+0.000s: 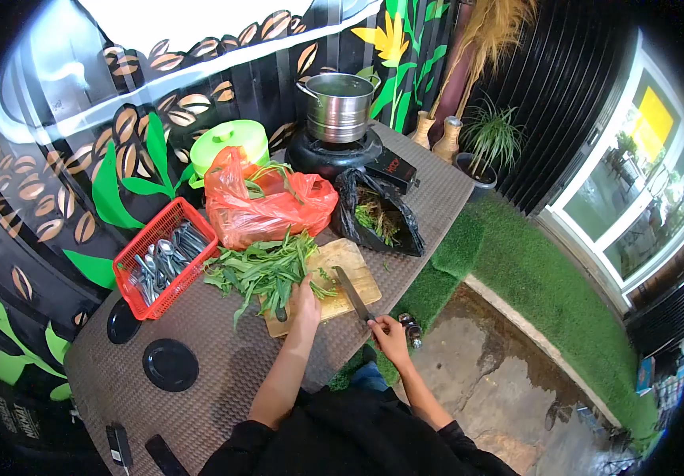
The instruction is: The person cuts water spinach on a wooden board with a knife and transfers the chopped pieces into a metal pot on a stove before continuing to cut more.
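My left hand point(305, 303) is closed around the stem ends of a heap of long-leaved greens point(259, 270), which lies partly over the wooden cutting board point(350, 258). My right hand point(390, 339) grips the dark handle of a knife point(351, 292) at the board's right edge. The blade slants across the board, apart from my left hand. Small green bits are scattered on the wood between the blade and the heap. My left fingers are partly hidden by the greens.
Behind the board sit a red plastic bag point(270, 206) and a black bag point(378, 218) with green scraps. A steel pot point(338, 111) stands on a stove point(318, 155) beside a green lidded container point(235, 143). Leftward are a red cutlery basket point(177, 282) and black plates point(171, 365).
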### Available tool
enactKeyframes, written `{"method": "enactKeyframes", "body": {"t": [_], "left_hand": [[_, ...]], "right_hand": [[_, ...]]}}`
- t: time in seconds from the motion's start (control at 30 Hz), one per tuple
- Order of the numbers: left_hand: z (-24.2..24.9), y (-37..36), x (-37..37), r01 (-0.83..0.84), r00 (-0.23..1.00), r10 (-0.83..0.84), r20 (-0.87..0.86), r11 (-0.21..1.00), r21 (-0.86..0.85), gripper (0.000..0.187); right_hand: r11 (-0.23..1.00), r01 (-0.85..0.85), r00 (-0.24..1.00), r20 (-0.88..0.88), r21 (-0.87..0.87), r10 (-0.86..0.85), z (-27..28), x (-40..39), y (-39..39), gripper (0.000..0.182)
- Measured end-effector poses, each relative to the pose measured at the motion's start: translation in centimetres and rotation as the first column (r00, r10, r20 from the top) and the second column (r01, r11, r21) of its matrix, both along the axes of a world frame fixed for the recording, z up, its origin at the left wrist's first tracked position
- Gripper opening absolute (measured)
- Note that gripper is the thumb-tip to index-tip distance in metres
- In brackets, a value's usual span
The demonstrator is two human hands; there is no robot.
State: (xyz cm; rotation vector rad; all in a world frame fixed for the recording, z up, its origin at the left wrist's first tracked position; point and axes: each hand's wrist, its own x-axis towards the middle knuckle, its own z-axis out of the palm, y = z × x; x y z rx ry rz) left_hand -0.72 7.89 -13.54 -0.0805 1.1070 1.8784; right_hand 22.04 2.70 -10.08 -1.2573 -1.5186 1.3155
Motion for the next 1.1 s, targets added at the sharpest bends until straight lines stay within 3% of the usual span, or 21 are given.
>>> {"method": "enactKeyframes", "body": {"t": [0.07,0.13,0.17,0.23,0.27,0.33,0.37,0.43,0.47,0.53,0.57,0.6,0.63,0.67,0.73,0.87,1.1], "left_hand": [[0.1,-0.3,-0.4,-0.007,0.998,0.006,-0.058,1.0,-0.021,0.024],[-1.8,-0.4,-2.0,0.141,0.985,-0.136,-0.11,0.989,0.038,0.042],[-1.9,-0.7,-2.3,0.137,0.985,-0.132,-0.111,0.99,0.034,0.042],[2.3,-2.4,-2.2,0.304,0.928,-0.307,-0.211,0.952,-0.048,0.062],[3.5,-2.9,-2.4,0.302,0.929,-0.306,-0.21,0.952,-0.051,0.062],[4.9,-3.5,-3.0,0.498,0.792,-0.547,-0.271,0.836,-0.233,0.075],[5.4,-3.8,-2.7,0.498,0.792,-0.548,-0.27,0.835,-0.235,0.075],[6.1,-4.4,-2.4,0.541,0.629,-0.516,-0.581,0.828,-0.151,0.075],[6.6,-4.4,-2.7,0.539,0.629,-0.516,-0.582,0.828,-0.152,0.075],[8.6,-3.9,-3.8,0.477,0.167,-0.754,-0.636,0.626,-0.617,0.066],[7.3,-3.3,-4.9,0.479,0.165,-0.753,-0.636,0.625,-0.616,0.066],[4.7,-2.1,-6.5,0.418,-0.15,-0.6,-0.786,0.682,-0.6,0.059],[4.4,-1.6,-6.9,0.375,-0.457,-0.374,-0.807,0.742,-0.556,0.053],[4.1,-1.2,-7.1,0.377,-0.458,-0.371,-0.808,0.742,-0.555,0.053],[6.4,-1.1,-6.6,0.335,-0.691,-0.315,-0.651,0.658,-0.674,0.05],[5.1,-0.3,-6.2,0.297,-0.734,-0.325,-0.596,0.636,-0.713,0.047],[5.1,0.4,-7.3,0.369,-0.693,-0.37,-0.619,0.556,-0.745,0.034]], "right_hand": [[1.0,-0.01,1.0,-0.019,-0.016,0.01,-0.1,-0.2,0.0,0.021],[0.999,-0.046,0.999,-0.002,0.0,0.046,-0.3,-0.2,0.2,0.022],[0.999,-0.05,0.999,-0.004,-0.004,0.05,-0.4,-0.1,0.2,0.022],[0.999,-0.029,0.999,0.013,-0.023,0.029,-0.4,0.0,0.3,0.021],[0.999,-0.031,0.999,0.013,-0.026,0.031,-0.3,0.1,0.3,0.021],[0.998,-0.036,0.999,0.013,-0.044,0.037,-0.2,0.4,0.3,0.022],[0.998,-0.036,0.999,0.013,-0.046,0.036,-0.2,0.5,0.3,0.022],[0.998,-0.02,1.0,-0.003,-0.056,0.02,-0.6,0.5,0.3,0.023],[0.998,-0.022,1.0,-0.004,-0.057,0.021,-0.8,0.6,0.3,0.023],[0.998,-0.02,1.0,-0.004,-0.052,0.02,-1.1,0.7,0.4,0.023],[0.999,-0.017,1.0,-0.003,-0.051,0.017,-1.1,0.8,0.4,0.023],[0.998,-0.016,1.0,-0.006,-0.058,0.016,-0.9,0.8,0.3,0.023],[0.998,-0.016,1.0,-0.009,-0.066,0.015,-0.8,0.8,0.2,0.022],[0.998,-0.013,1.0,-0.009,-0.064,0.012,-0.6,0.9,0.2,0.022],[0.998,-0.013,1.0,-0.013,-0.061,0.013,-0.3,1.0,0.1,0.022],[1.0,-0.018,1.0,0.022,-0.023,0.019,-0.4,1.3,0.2,0.022],[1.0,0.017,1.0,0.026,-0.003,-0.017,-0.8,1.5,-0.1,0.024]]}}
